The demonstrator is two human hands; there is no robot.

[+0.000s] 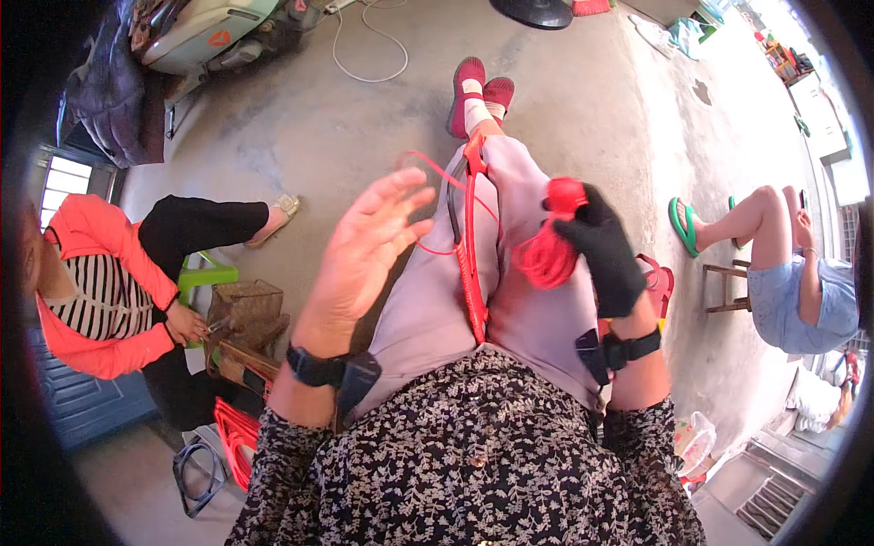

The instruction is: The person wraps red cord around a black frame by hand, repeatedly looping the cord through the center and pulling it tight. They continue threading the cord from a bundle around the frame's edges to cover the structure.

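My right hand (612,259), in a black glove, is closed around a bundle of red cord (544,258) above my right thigh. A bunched red end (565,194) of the bundle sticks out at the top of its fingers. My bare left hand (375,238) is raised over my left leg, its fingers apart and slightly curled, with nothing visible in it. A thin loop of red cord (437,166) hangs in the air beside its fingertips. Between the hands, a long narrow red and black strip (472,250) lies along my lap from the waist to the shins.
At the left a person in a coral jacket (98,232) sits holding a small metal tool by a brown box (248,309). Red frames (235,441) stand below. Another seated person's green sandal (683,227) is at the right near a wooden stool (728,282). A scooter (205,36) stands far left.
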